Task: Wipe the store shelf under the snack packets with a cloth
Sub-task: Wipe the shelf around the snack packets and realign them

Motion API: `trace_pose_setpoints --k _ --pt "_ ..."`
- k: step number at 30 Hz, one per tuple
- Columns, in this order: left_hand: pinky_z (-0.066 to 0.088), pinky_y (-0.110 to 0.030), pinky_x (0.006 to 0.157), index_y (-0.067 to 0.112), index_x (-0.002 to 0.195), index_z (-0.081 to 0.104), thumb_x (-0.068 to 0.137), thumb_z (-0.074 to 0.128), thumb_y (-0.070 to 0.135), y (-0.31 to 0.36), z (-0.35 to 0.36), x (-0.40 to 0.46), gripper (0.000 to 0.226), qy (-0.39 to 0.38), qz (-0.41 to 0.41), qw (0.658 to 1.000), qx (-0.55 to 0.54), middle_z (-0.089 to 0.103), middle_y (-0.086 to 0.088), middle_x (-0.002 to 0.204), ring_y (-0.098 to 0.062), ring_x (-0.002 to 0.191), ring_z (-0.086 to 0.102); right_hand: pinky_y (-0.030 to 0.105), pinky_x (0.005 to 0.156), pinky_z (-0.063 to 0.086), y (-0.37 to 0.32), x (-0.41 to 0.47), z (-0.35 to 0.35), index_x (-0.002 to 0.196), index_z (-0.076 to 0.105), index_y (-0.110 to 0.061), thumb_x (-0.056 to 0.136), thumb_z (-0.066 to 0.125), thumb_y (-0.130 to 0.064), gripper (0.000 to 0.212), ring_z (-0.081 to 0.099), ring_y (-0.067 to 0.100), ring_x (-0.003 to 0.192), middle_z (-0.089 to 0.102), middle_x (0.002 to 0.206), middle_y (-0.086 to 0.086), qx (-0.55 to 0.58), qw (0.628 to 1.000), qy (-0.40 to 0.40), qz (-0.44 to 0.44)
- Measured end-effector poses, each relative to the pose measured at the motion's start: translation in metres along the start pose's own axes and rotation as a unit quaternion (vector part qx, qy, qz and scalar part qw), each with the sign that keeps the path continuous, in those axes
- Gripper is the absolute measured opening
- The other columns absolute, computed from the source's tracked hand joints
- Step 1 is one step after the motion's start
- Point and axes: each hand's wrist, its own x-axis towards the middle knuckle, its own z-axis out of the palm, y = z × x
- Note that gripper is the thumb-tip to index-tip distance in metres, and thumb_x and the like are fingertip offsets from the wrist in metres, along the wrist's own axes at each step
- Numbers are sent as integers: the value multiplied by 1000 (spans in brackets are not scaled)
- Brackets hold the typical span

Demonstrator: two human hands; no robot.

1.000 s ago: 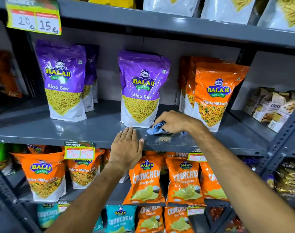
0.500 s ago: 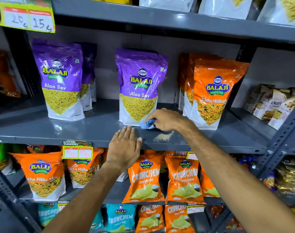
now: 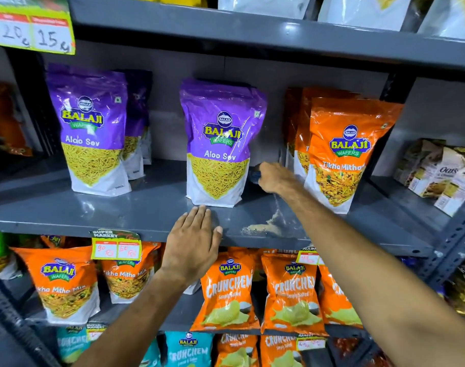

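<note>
My right hand [image 3: 275,178] reaches deep onto the grey shelf [image 3: 151,207], in the gap between a purple Aloo Sev packet [image 3: 218,144] and an orange Tikha Mitha packet [image 3: 342,154]. It is closed on a blue cloth [image 3: 254,175], of which only a small dark edge shows. A smear of pale dust [image 3: 263,226] lies near the shelf's front edge. My left hand [image 3: 195,242] rests flat and open on the shelf's front lip, just before the purple packet.
Another purple Aloo Sev packet [image 3: 89,128] stands at the left with more behind it. Orange and teal Crunchem bags [image 3: 227,292] hang on the shelves below. Oats boxes [image 3: 443,176] sit on the neighbouring shelf at the right. A price tag [image 3: 116,246] clips onto the shelf lip.
My right hand has slid the cloth from the shelf's front edge back toward the rear wall, leaving a trail of pale dust. My left hand has stayed put.
</note>
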Motion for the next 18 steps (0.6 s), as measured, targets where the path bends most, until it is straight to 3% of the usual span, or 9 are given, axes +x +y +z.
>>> trace_pose_setpoints --k 3,5,9,11,15,18 --pt "9 -37 130 11 161 20 99 -4 56 2 -2 1 81 -1 -4 1000 -1 21 -7 170 -19 159 14 40 96 48 5 20 14 132 55 -11 90 48 -29 46 58 35 117 56 138 17 -7 993 -115 26" --pt "10 -38 130 10 162 20 100 -3 54 3 -3 2 79 -4 -5 1000 0 20 -7 171 -19 159 13 41 96 50 9 23 19 135 55 -15 88 47 -36 52 58 33 114 56 138 16 7 989 -144 39" --pt "11 -39 130 9 161 20 106 6 51 3 -4 0 71 -10 -7 1000 6 21 -9 170 -20 159 13 35 75 46 10 7 27 119 62 -12 91 52 -27 33 64 35 100 66 122 18 -11 996 -83 -6" --pt "10 -38 130 9 161 21 106 8 51 2 -4 0 70 -13 -6 1000 8 21 -9 170 -20 159 13 36 72 46 12 -13 32 114 65 -19 92 53 -24 26 65 36 96 70 114 14 -13 997 -51 -49" --pt "10 -38 130 8 161 23 106 9 51 1 -2 0 71 -14 -6 1000 10 23 -10 170 -22 159 16 38 67 46 17 -71 40 118 67 -35 91 56 -19 33 65 37 92 72 101 9 12 995 -3 -99" --pt "13 -40 130 6 160 26 107 11 51 1 -2 0 71 -12 -8 1000 9 27 -11 168 -24 158 20 39 72 51 16 -115 39 126 64 -38 88 56 -18 44 64 34 103 72 116 6 19 990 16 -138"
